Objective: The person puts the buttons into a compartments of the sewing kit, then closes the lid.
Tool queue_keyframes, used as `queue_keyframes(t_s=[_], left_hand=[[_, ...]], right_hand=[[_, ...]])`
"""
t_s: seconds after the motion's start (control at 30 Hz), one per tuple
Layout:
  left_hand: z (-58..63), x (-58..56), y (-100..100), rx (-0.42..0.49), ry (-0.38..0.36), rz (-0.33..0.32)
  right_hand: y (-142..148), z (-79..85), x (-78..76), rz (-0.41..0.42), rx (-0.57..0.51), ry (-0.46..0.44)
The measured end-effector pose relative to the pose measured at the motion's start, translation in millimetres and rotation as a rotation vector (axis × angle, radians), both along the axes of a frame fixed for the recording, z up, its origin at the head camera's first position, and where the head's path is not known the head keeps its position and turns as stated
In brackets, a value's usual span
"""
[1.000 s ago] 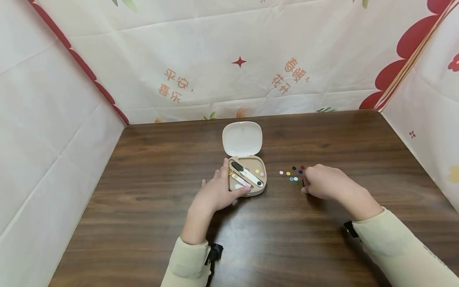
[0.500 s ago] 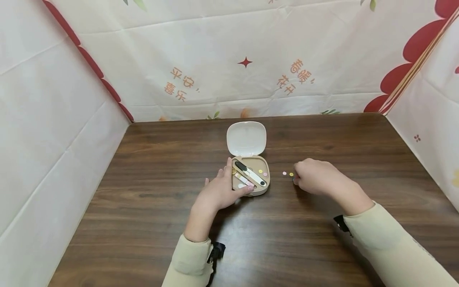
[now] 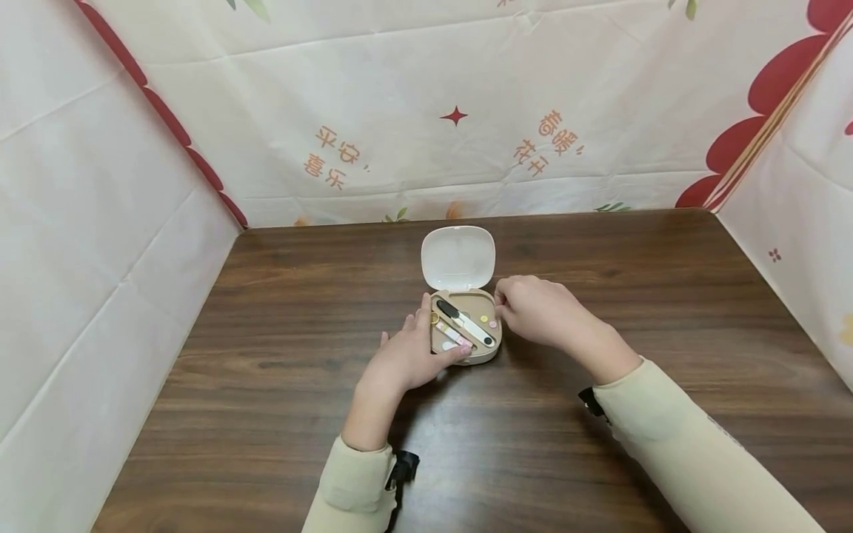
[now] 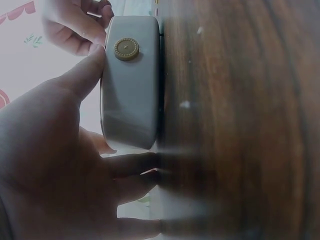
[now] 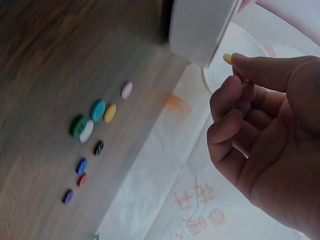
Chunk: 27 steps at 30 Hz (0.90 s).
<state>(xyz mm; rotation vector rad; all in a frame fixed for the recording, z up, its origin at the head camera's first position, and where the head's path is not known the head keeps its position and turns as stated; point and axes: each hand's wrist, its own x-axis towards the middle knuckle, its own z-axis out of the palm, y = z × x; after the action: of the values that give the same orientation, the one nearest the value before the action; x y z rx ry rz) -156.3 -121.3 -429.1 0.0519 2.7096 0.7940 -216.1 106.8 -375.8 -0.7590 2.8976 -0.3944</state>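
A small cream box (image 3: 489, 354) stands on the table with its white lid (image 3: 457, 257) raised. Inside lie a white tool with a black end (image 3: 476, 330), a patterned strip (image 3: 453, 332) with a gold ring, and a yellow and a pink button. My left hand (image 3: 403, 359) rests against the box's left and front sides, thumb on the front rim, fingers fairly straight. At the box's right rim is my right hand (image 3: 543, 311), pinching a yellow button (image 5: 227, 58) between thumb and finger. Several coloured buttons (image 5: 98, 110) lie on the table, hidden behind that hand in the head view.
The brown wooden table (image 3: 300, 296) carries the box near its middle. A printed cloth (image 3: 386, 89) hangs behind it and along both sides. A round gold stud (image 4: 126, 48) sits on the box's front wall.
My right hand has moved left from the loose buttons to the box's right rim, bringing a yellow button. The left hand keeps its place on the box.
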Motion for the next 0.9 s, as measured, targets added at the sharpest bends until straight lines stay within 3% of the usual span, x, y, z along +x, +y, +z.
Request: queue_keyframes(t_s=[0.17,0.33,0.6,0.8,0.9], left_hand=[[-3.8,-2.4,0,0.005,0.014,-0.002],[8.5,2.3,2,-0.011,-0.002,-0.004],[13.1,2.9,3,-0.031,-0.025,-0.006],[11.1,3.2,1,-0.009,-0.019,-0.009],[4.5,1.3,0,-0.001,-0.012,-0.003]], right_hand=[[-6,-3.9,-0.5,0.008,0.012,-0.007],[-9,-5.6,-0.9,0.010,0.033,-0.010],[-11,-8.1,-1.7,0.013,0.058,-0.017],[-11,-9.4,-3.0,0.011,0.069,0.013],[-12,-9.5,-3.5,0.013,0.072,0.027]])
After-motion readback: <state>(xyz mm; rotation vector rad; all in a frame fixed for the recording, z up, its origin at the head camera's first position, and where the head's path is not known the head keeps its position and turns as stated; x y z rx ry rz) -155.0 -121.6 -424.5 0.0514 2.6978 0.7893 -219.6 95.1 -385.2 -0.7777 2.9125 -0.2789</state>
